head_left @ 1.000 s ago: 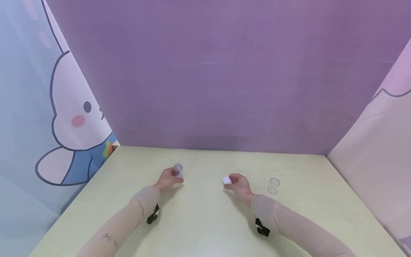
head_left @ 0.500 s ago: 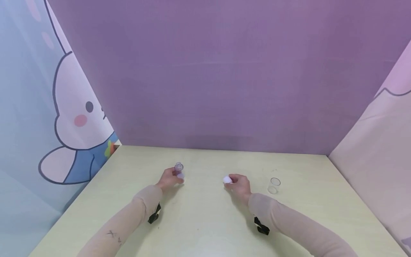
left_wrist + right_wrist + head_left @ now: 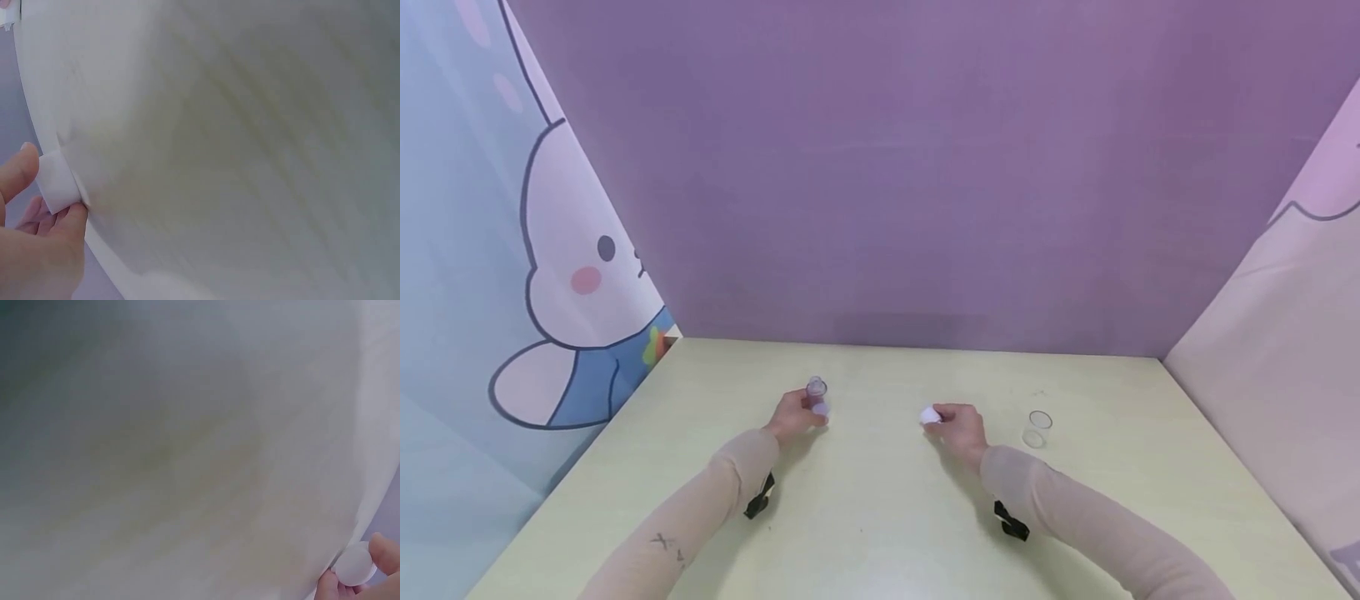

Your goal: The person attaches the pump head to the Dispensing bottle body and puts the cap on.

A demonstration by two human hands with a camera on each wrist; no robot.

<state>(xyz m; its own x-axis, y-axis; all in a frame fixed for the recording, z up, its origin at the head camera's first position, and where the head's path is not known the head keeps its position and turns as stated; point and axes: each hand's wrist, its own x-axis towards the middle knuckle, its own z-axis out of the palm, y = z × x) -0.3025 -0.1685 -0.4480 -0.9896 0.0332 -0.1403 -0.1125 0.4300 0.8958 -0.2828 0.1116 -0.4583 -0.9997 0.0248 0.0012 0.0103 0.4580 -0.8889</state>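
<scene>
My left hand (image 3: 796,417) holds a small container (image 3: 816,396) on the left half of the table. It has a clear, rimmed upper part and a whitish lower part. In the left wrist view its white part (image 3: 57,181) sits between thumb and fingers. Right of centre, my right hand (image 3: 958,429) pinches a small white round piece (image 3: 931,415), perhaps a cap. The right wrist view shows that white disc-like piece (image 3: 355,565) between thumb and fingertips. To the right of that hand a clear cylindrical cup (image 3: 1037,429) stands upright on the table, untouched.
The pale yellow table (image 3: 872,475) runs back to a purple panel (image 3: 925,183). Printed fabric (image 3: 580,275) with a rabbit hangs at the left, and a pale curtain (image 3: 1285,317) at the right. A few faint specks lie behind the clear cup.
Both hands stay almost in place with their things. The white piece in the right hand looks slightly turned. The rest of the scene shifts only a little with the head camera.
</scene>
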